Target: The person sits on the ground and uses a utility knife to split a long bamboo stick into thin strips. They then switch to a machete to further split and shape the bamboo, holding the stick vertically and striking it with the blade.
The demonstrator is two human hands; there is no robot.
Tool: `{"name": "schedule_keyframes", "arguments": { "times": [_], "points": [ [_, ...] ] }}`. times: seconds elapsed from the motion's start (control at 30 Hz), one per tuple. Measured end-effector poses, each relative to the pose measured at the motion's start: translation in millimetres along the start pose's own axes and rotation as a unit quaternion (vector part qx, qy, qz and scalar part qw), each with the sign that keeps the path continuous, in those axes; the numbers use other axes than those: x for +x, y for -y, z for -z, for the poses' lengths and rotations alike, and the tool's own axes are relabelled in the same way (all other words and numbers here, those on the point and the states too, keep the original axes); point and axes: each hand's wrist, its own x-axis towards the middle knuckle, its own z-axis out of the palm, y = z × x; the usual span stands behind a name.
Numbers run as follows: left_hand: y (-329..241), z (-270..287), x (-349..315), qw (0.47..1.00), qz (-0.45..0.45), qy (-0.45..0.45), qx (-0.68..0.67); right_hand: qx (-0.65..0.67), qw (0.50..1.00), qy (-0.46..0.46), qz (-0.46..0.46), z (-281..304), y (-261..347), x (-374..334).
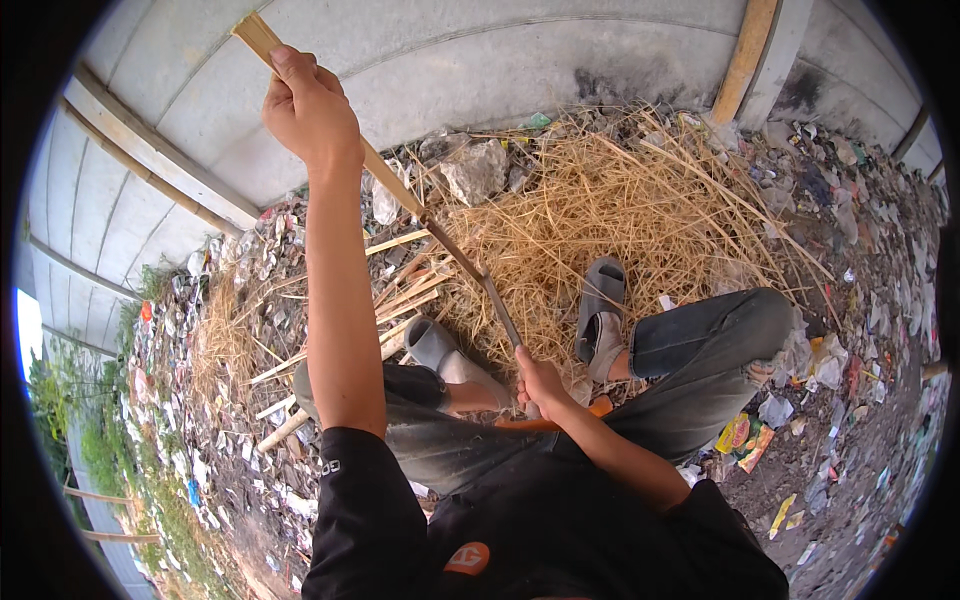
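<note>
My left hand [315, 110] is raised at the upper left, its fingers closed round a pale split bamboo strip [393, 182]. The strip slants down to the right from the hand. In my right hand [541, 384], low between my knees, is a long knife [468, 265] with a narrow dark blade. The blade points up and left, and its far end meets the lower end of the strip. Whether the edge sits in the bamboo or only against it, I cannot tell. Most of the knife's handle is hidden by my fingers.
Straw-like bamboo shavings [600, 215] cover the ground ahead of my feet. Several split bamboo pieces [405, 297] lie beside my left shoe [432, 345]. A grey concrete wall [480, 70] rises beyond a pale rock [475, 172]. Litter is scattered on both sides.
</note>
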Motion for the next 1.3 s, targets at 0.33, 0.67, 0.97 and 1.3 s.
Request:
{"name": "schedule_keyframes", "arguments": {
  "times": [0.33,0.67,0.97,1.3],
  "points": [
    [1.3,30.1,-2.3,1.000,0.007,-0.006,-0.005,0.030,0.967,0.072,0.241,-39.2,129.7,-54.3],
    [-2.1,21.4,-4.6,0.999,-0.009,-0.040,0.002,-0.010,1.000,0.019,-0.022,-6.9,26.3,-26.3],
    [-1.2,34.5,-4.2,0.999,-0.006,-0.040,0.012,0.055,0.974,0.054,0.214,-19.7,158.7,-91.6],
    [-10.7,8.3,-19.4,0.999,0.026,0.001,-0.028,0.017,0.925,0.092,0.369,-40.3,104.5,-101.5]
  ]
}}
